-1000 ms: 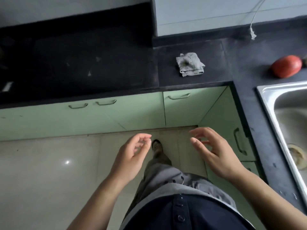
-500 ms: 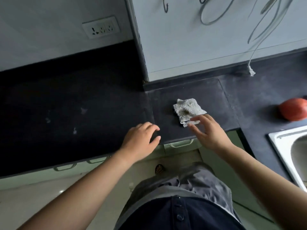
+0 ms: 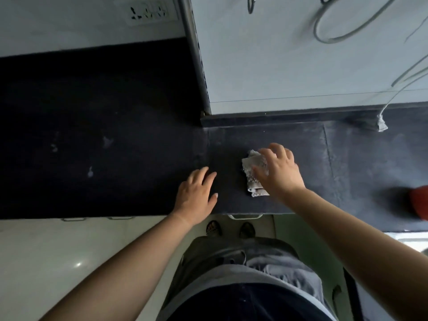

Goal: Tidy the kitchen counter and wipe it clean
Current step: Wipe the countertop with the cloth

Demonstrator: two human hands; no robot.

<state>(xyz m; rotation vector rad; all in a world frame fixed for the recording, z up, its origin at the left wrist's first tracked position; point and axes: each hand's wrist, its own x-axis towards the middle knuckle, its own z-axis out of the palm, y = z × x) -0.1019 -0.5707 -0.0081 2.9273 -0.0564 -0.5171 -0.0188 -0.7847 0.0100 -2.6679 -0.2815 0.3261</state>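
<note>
Grey and crumpled, the cloth (image 3: 254, 174) lies on the dark counter (image 3: 139, 147) near its front edge, its long axis running roughly from the wall toward the person, the near end bunched into a small fold that points at the counter lip. The weave looks coarse, with a checked or waffle texture (the far corner is hidden under fingers). The right hand (image 3: 279, 172) is on top of the cloth, fingers spread and curved over its right half, thumb laid across the middle; whether it has truly clamped the fabric or only rests on it I cannot tell. The left hand (image 3: 196, 195) lies flat on the counter just left of the cloth, not touching it, fingers loosely apart and holding nothing. The counter is matt black stone with a seam between two slabs and several pale smears (image 3: 90, 173) on its left part. A pale wall panel (image 3: 301, 66) stands behind, with a thin white cable (image 3: 382, 122) hanging down to the counter at the right. A red rounded object (image 3: 420, 202) sits at the right edge, well apart from the cloth. Below the counter lip a metal drawer handle (image 3: 245, 216) shows against pale green cabinet fronts.
</note>
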